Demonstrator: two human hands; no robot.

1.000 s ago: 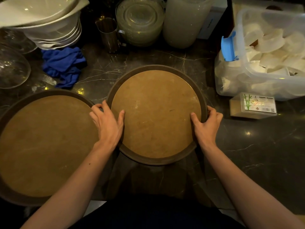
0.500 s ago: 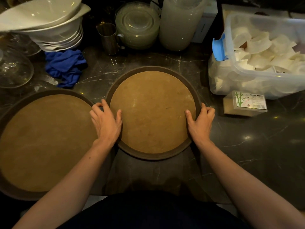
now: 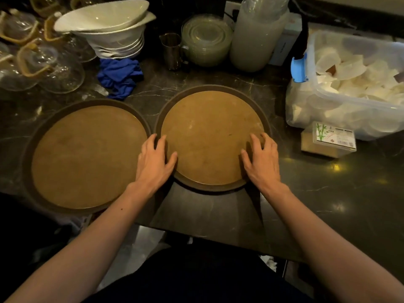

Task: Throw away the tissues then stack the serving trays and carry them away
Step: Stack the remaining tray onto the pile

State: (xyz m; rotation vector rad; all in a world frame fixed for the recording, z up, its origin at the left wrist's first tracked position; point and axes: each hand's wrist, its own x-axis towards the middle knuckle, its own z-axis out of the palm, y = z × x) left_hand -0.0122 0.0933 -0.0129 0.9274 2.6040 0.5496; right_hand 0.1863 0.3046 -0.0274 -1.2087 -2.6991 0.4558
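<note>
Two round brown serving trays with dark rims lie side by side on a black marble counter. The left tray [image 3: 87, 156] is bare and untouched. My hands hold the right tray [image 3: 209, 132] at its near sides. My left hand [image 3: 153, 162] grips its left rim, fingers over the edge and thumb on the tray's face. My right hand [image 3: 262, 160] sits on its right edge with fingers spread over the rim and thumb on the face. The two trays' rims nearly touch. No loose tissues lie on either tray.
Behind the trays stand a blue cloth [image 3: 120, 76], stacked white bowls [image 3: 113, 29], glass teapots [image 3: 43, 64], a metal jug [image 3: 171, 51], glass plates [image 3: 206, 40] and sleeved plastic cups [image 3: 255, 38]. At the right are a clear bin of white tissues [image 3: 354, 84] and a small bamboo-labelled box [image 3: 330, 138].
Both hands have slid toward the near side of the right tray, the right one further onto its face. The right tray now sits closer to the left tray. The view has swung left.
</note>
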